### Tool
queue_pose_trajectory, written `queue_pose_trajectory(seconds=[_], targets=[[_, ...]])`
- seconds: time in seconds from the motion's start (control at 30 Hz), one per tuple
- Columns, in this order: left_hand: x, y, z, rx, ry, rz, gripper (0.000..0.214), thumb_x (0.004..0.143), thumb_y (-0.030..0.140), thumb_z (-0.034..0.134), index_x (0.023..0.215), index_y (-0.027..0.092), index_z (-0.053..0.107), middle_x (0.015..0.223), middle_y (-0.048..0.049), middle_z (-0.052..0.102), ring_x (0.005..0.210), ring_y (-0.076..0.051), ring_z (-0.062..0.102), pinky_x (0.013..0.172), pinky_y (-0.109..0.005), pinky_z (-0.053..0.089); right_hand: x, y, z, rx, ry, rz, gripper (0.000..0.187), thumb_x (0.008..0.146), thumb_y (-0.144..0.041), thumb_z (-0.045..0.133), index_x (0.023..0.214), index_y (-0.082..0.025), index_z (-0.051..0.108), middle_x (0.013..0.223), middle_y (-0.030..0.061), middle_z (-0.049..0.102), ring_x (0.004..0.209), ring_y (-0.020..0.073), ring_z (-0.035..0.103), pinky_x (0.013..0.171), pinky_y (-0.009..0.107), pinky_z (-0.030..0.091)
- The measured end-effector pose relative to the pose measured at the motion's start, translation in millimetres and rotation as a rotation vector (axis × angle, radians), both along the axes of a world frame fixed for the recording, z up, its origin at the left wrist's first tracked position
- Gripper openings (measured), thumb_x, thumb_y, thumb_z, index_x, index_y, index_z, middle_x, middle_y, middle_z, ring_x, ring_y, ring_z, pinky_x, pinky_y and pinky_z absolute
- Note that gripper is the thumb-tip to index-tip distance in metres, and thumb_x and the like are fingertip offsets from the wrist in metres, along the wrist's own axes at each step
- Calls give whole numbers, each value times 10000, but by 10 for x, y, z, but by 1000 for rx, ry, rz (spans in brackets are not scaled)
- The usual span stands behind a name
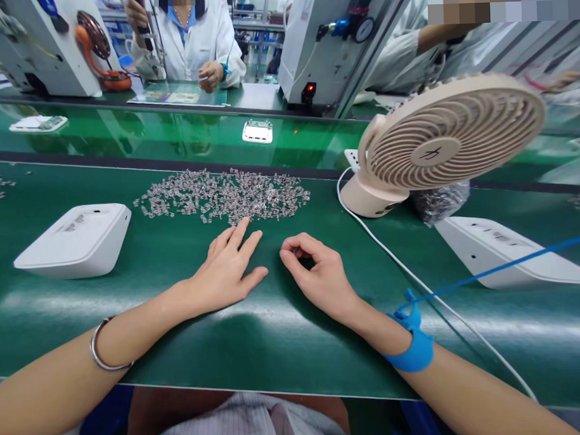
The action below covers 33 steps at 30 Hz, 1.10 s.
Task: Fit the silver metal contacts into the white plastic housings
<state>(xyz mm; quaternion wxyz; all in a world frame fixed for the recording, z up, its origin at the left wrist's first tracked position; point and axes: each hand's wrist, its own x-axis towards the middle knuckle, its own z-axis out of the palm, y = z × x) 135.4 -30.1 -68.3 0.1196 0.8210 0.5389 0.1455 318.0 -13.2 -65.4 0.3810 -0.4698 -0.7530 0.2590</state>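
Note:
My left hand (227,264) is open, fingers spread, its fingertips touching or just short of the near edge of a pile of small clear plastic pieces (222,194). To its right, my right hand (318,270) is closed, with thumb and index finger pinched together. Whatever may be between those fingertips is too small to make out. A blue wrist strap (413,346) with a blue cord circles my right wrist. On the green tabletop (219,359), a white plastic housing (81,237) lies to the left of my left hand.
A beige fan (449,136) stands at the right, its white cable (416,283) running toward the front edge. Another white housing (514,248) lies beyond it. A white part with a circuit board (257,132) sits on the green belt (173,136). A co-worker in white (193,43) sits opposite.

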Motion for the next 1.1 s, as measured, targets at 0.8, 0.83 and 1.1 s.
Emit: queue_pose_trajectory(seconds=[0.8,0.83,1.1], targets=[[25,-15,101,-32,192,-58,529,895,418,379,1336,128,395,1443,-196,304,1290,-395,301,992,-549,327,41,72,-27,154,25,33,109,788,-124,445,781,-184,536,656,-15,498,561,97,462,549,235,406],[25,-16,107,-30,199,-61,528,898,417,371,1338,126,391,1445,-194,302,1290,-393,300,991,-545,329,47,83,-26,172,20,38,116,787,-122,447,785,-182,546,660,-12,505,567,98,469,552,235,409],[25,-35,133,-31,236,-57,534,906,424,347,1347,125,382,1454,-181,293,1303,-376,291,1014,-520,317,269,242,151,384,66,-196,65,764,-154,500,736,-190,546,690,-3,535,621,119,511,594,255,432]])
